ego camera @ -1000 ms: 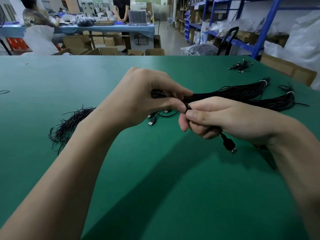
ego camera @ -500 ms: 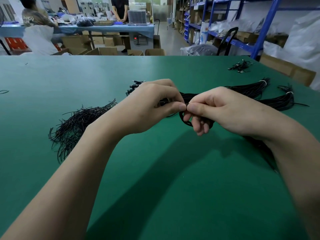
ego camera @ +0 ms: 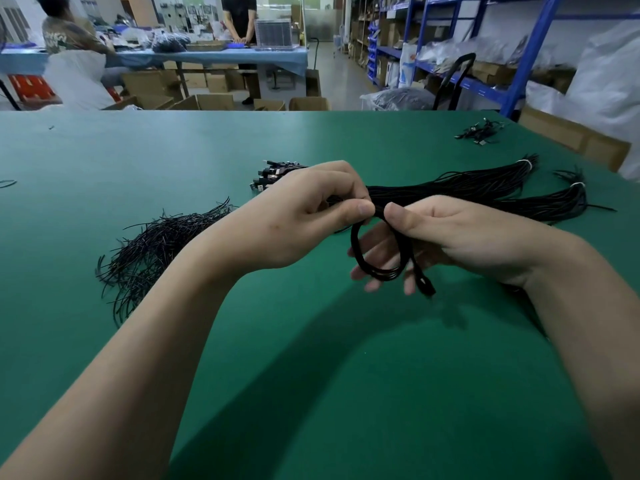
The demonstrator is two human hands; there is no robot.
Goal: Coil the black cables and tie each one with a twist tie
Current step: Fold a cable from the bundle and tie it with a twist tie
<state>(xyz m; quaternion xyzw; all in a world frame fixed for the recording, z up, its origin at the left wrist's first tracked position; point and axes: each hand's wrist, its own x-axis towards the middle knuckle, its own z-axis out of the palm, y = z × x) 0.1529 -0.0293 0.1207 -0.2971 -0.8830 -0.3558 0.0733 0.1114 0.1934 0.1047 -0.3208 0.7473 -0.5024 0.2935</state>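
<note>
Currently both hands meet above the green table point(ego camera: 311, 393), mid-tie by my reading. Left hand point(ego camera: 308, 220) pinches the top of the coiled cable point(ego camera: 375, 270) between thumb and forefinger. Right hand point(ego camera: 453, 237) pinches the same spot from the other side, its lower fingers spread loosely behind the loop. Whether a twist tie sits between the fingertips: cannot tell, hidden. Risks: the loops are held at one point only, so a slackened pinch would probably let the springy turns fan open. The plug point(ego camera: 425, 285) dangles free below the right fingers, and its weight could drag the outer turn loose. A tie wound too few times may slip along the smooth jacket. Materials: cable thin, round, matte black, rubbery-looking, several turns forming a small oval; plug a stiff dark block. Twist ties point(ego camera: 156, 244) lie in a loose heap of wiry black strands left of the left forearm. Bundles of cables point(ego camera: 485, 187), long and straight with pale bands near the far ends, lie beyond the hands.
</note>
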